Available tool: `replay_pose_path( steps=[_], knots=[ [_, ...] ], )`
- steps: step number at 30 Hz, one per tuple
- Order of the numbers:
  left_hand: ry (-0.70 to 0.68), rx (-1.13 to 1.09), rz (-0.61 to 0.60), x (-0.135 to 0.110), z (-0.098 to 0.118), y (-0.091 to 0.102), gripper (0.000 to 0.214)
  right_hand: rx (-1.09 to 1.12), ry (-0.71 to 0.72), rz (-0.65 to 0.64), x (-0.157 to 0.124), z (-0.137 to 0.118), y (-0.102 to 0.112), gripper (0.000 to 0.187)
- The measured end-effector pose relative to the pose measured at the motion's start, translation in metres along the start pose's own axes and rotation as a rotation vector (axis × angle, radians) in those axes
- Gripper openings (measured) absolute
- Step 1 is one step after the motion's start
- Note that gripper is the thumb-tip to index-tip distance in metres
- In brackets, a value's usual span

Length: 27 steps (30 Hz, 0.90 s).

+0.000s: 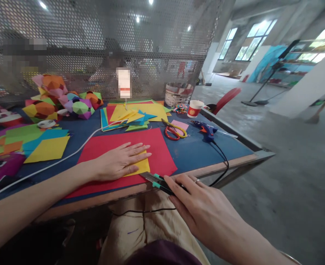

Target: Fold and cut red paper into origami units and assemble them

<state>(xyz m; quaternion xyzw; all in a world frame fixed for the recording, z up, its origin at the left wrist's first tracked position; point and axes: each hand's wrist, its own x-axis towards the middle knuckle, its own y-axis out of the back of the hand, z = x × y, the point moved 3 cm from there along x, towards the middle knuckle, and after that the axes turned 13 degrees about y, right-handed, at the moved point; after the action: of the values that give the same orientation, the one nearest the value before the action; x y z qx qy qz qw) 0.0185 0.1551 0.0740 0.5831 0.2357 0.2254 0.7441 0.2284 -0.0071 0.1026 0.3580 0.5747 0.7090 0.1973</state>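
Note:
My left hand point(121, 160) lies flat with its fingers spread, pressing on a small yellow sheet point(142, 165). Beneath that sheet is a large red sheet point(162, 154) near the front edge of the table. My right hand point(195, 198) is closed around a black and teal utility knife point(162, 182). Its blade points left and meets the lower right corner of the yellow sheet. Whether the blade tip is in the paper or only beside it, I cannot tell.
Behind the red sheet are stacked coloured sheets point(140, 112), scissors point(175, 130) and a paper cup point(195, 109). A blue glue gun point(206, 129) lies right, its black cord over the edge. Folded paper balls point(81, 106) sit back left. A white cable point(77, 150) crosses the table.

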Motion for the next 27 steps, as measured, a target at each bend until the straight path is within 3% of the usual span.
replay_pose_path(
  steps=[3, 8, 17, 23, 27],
  knots=[
    [0.03, -0.044, -0.063, 0.003, -0.001, -0.002, 0.053, 0.001, -0.018, 0.025, 0.0, 0.0, 0.0, 0.031],
    [0.075, -0.047, -0.033, -0.003, 0.001, 0.004, 0.053, 0.008, 0.0, 0.001, 0.003, 0.004, 0.001, 0.033],
    [0.121, 0.088, 0.181, -0.025, -0.003, 0.004, 0.063, -0.02, 0.041, -0.015, 0.005, 0.007, -0.004, 0.036],
    [0.135, -0.034, -0.086, -0.017, 0.0, -0.003, 0.061, -0.006, 0.046, 0.006, 0.008, 0.011, -0.005, 0.034],
    [0.16, -0.051, -0.126, -0.015, 0.0, -0.003, 0.059, -0.004, 0.052, 0.022, 0.006, 0.012, -0.008, 0.036]
  ],
)
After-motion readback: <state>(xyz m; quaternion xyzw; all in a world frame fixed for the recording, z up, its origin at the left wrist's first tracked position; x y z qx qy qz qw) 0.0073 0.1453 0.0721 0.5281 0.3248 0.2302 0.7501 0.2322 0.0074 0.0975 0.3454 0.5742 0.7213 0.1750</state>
